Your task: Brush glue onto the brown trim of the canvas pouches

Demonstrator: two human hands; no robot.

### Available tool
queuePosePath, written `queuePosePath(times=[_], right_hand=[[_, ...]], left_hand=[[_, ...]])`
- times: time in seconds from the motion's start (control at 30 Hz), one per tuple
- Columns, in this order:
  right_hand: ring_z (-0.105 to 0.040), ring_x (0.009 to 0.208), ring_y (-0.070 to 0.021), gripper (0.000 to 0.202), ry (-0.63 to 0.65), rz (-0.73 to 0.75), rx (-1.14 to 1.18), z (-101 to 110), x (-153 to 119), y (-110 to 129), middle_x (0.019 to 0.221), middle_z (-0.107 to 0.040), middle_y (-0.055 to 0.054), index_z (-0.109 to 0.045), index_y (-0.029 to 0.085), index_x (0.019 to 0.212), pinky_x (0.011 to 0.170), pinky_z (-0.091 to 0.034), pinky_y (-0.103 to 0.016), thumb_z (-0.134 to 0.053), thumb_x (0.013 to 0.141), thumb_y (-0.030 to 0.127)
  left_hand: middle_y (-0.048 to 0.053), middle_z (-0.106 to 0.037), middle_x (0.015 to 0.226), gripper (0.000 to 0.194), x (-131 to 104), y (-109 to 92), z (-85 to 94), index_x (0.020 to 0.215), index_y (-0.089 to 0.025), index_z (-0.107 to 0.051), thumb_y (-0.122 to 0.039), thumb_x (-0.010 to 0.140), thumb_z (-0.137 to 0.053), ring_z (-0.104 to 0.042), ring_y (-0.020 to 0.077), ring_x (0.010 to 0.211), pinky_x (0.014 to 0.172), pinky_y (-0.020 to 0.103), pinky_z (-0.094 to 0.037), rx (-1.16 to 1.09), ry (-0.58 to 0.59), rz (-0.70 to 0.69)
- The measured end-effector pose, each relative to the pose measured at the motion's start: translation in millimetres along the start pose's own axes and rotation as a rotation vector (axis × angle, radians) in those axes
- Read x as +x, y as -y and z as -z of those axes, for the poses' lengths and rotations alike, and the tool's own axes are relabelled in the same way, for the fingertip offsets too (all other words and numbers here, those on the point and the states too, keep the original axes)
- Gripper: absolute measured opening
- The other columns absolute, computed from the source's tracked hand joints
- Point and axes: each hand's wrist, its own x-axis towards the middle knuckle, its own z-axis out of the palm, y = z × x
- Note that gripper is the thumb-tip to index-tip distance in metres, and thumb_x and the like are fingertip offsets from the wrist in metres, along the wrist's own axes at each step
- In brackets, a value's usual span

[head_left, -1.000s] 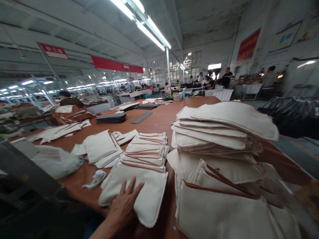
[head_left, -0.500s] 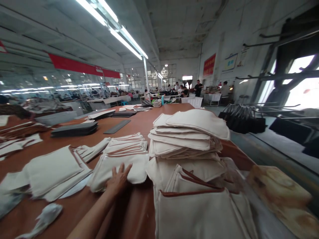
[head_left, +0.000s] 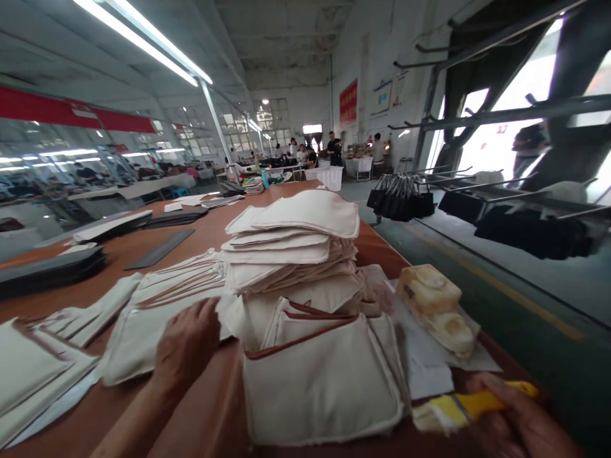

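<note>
We have the yellow brush (head_left: pixel 453 410) at the near right, held in our right hand (head_left: pixel 513 413). Our left hand (head_left: pixel 189 337) is on pale pouches (head_left: pixel 136 337) to the left; we can't tell if its grip holds one. A pale pile (head_left: pixel 296 257) sits between, on the brown tabletop (head_left: pixel 380 251).

The pile of cream pouches (head_left: pixel 315 356) stands between the left hand (head_left: pixel 188 340) and the right hand (head_left: pixel 518 420), blocking any low, straight path across, though the air above it is open. 1 bare strip of brown tabletop (head_left: pixel 205 413) separates the left forearm (head_left: pixel 133 413) from the pile, while a yellowed container (head_left: pixel 429 289) obstructs the way beyond the brush (head_left: pixel 482 404).
</note>
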Motion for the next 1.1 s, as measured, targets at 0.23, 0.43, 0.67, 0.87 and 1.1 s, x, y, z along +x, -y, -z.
queuePosePath(times=[0.23,0.43,0.67,0.87,1.1], right_hand=[[-0.034,0.045,-0.0093,0.035,-0.001,0.308,0.039,8.7,4.6,29.0,0.060,-0.046,0.004,-0.063,0.020,0.085,0.039,-0.030,-0.018,-0.078,0.084,0.051],[-0.052,0.055,-0.0176,0.044,-0.165,0.760,-0.725,63.1,62.4,92.7,0.070,-0.062,-0.002,-0.067,0.018,0.103,0.049,-0.041,-0.027,-0.058,0.095,0.060],[-0.064,0.072,-0.0268,0.040,0.025,0.792,-0.981,50.4,133.6,88.0,0.082,-0.070,-0.007,-0.072,0.021,0.088,0.069,-0.047,-0.036,-0.057,0.088,0.058],[-0.066,0.077,-0.0259,0.030,0.096,0.862,-1.054,45.0,139.0,91.6,0.084,-0.072,-0.007,-0.072,0.023,0.085,0.072,-0.049,-0.034,-0.053,0.089,0.045],[-0.066,0.082,-0.0230,0.021,0.221,1.018,-1.121,50.6,106.4,98.7,0.089,-0.070,-0.006,-0.072,0.022,0.091,0.077,-0.048,-0.032,-0.053,0.092,0.030]], left_hand=[[0.010,-0.067,0.114,0.028,-31.0,-195.0,14.5,0.117,-0.022,-0.064,-0.031,0.099,-0.044,-0.060,0.0278,0.106,0.091,0.040,-0.046,-0.255,0.193,-0.398],[0.013,-0.063,0.108,0.028,-7.4,-258.0,-3.0,0.104,-0.018,-0.066,-0.028,0.101,-0.040,-0.058,0.0293,0.106,0.089,0.039,-0.046,-0.194,0.194,-0.330],[0.012,-0.064,0.110,0.024,-6.9,-288.3,-10.6,0.100,-0.018,-0.068,-0.027,0.098,-0.047,-0.060,0.0282,0.108,0.090,0.037,-0.048,-0.161,0.263,-0.371],[0.012,-0.066,0.121,0.029,-6.7,-285.4,-25.5,0.110,-0.022,-0.069,-0.022,0.093,-0.045,-0.061,0.0286,0.117,0.097,0.040,-0.048,-0.139,0.339,-0.417],[0.009,-0.068,0.126,0.031,7.1,-288.3,-36.6,0.106,-0.027,-0.071,-0.019,0.087,-0.048,-0.060,0.0298,0.125,0.100,0.041,-0.048,-0.137,0.390,-0.435]])
